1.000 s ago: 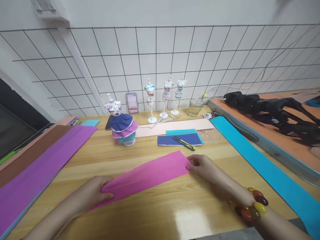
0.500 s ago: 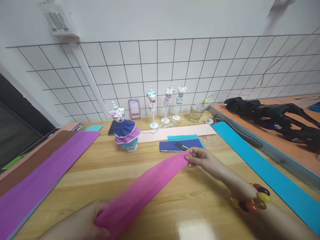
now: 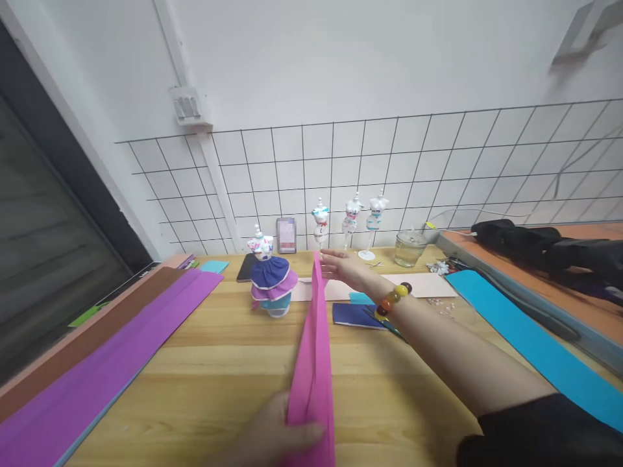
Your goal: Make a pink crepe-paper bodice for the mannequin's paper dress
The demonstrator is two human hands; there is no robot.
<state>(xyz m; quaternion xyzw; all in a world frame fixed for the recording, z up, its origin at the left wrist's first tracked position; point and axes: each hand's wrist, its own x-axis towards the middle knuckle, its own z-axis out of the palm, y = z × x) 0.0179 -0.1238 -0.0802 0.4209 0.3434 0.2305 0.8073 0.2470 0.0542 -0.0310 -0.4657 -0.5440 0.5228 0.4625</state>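
Observation:
A long magenta paper strip (image 3: 318,337) is stretched lengthwise over the wooden table, folded along part of its length. Its near end is gripped by my left hand (image 3: 280,425), blurred, with the thumb on top. At the far end, my right hand (image 3: 338,264) pinches the strip near the small mannequins. Left of the strip stands a mannequin (image 3: 272,272) in a layered skirt of dark blue, purple and teal paper. A dark blue folded paper (image 3: 355,316) lies right of the strip, with scissors (image 3: 389,324) partly hidden by my right forearm.
Three bare-stand mannequins (image 3: 374,217), a phone (image 3: 287,235) and a glass cup (image 3: 409,248) line the back. Purple paper (image 3: 121,357) lies at the left, blue paper (image 3: 535,344) at the right. A black object (image 3: 545,250) rests on an orange surface.
The magenta strip has turned from diagonal to pointing away. My right hand has moved forward and left, my left hand to the right. The view has tilted up.

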